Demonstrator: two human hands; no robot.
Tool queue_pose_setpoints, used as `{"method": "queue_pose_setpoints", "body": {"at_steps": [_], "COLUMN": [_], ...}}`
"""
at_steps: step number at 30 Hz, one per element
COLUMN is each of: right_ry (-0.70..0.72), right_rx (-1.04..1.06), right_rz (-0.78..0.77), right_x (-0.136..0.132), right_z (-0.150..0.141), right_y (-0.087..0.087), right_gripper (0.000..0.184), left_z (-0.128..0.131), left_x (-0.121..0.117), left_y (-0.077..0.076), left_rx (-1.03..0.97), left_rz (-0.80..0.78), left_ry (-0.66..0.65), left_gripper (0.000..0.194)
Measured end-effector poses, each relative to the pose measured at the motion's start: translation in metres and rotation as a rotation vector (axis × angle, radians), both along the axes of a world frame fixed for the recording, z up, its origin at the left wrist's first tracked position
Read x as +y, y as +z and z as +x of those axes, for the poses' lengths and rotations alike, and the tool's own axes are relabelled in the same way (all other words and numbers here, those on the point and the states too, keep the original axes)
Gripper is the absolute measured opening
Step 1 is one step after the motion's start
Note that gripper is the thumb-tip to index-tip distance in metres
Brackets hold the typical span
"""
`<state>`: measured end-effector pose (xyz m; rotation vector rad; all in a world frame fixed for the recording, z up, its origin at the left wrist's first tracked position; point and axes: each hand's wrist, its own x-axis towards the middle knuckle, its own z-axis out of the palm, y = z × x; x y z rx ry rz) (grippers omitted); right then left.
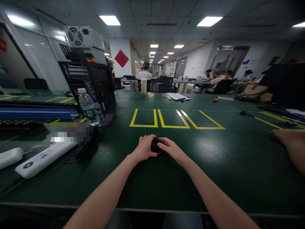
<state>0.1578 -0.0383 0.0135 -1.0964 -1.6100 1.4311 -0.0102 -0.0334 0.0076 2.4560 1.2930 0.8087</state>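
A small black rounded object (154, 145) is between my two hands, on or just above the green table (152, 178); its kind cannot be made out. My left hand (145, 147) wraps round its left side, with the thumb below it on the near side. From the right, my right hand (169, 146) presses its fingertips and thumb against the object. Both forearms reach in from the front edge of the table. Just beyond the hands, yellow tape outlines (176, 127) mark the tabletop.
Left stand a water bottle (88, 107), a white power strip (45, 159) and an open black computer case (100, 84) with a power supply (83, 37) on top. Farther back are a cup (144, 86) and a clipboard (178, 96). Another person's hand (292, 143) rests at right.
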Motion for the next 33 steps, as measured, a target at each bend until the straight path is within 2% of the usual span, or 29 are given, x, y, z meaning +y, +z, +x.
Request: {"method": "queue_pose_setpoints", "body": {"at_steps": [4,8,11,18,25,33], "right_ry": [0.070,0.000,-0.032,0.063,0.003,0.076], "right_rx": [0.076,0.094,0.071,0.042,0.038,0.057], "right_rz": [0.029,0.066,0.052,0.032,0.038,0.046], "right_x": [-0.001,0.003,0.006,0.000,0.003,0.002], "right_z": [0.001,-0.002,-0.004,0.002,-0.001,0.002], "right_y": [-0.001,-0.008,-0.011,-0.004,-0.009,-0.005], "right_gripper": [0.033,0.025,0.029,0.033,0.028,0.035], "left_z": [0.001,0.002,0.001,0.000,0.000,-0.001], "left_x": [0.001,0.000,0.000,0.001,0.001,0.003], "left_y": [-0.001,0.000,0.000,-0.003,-0.003,-0.007], "left_rx": [0.025,0.034,0.029,0.025,0.011,0.024], "left_rz": [0.025,0.031,0.026,0.037,0.009,0.045], "left_ry": [0.029,0.036,0.026,0.017,0.012,0.022], "left_gripper": [0.056,0.057,0.056,0.055,0.055,0.056]}}
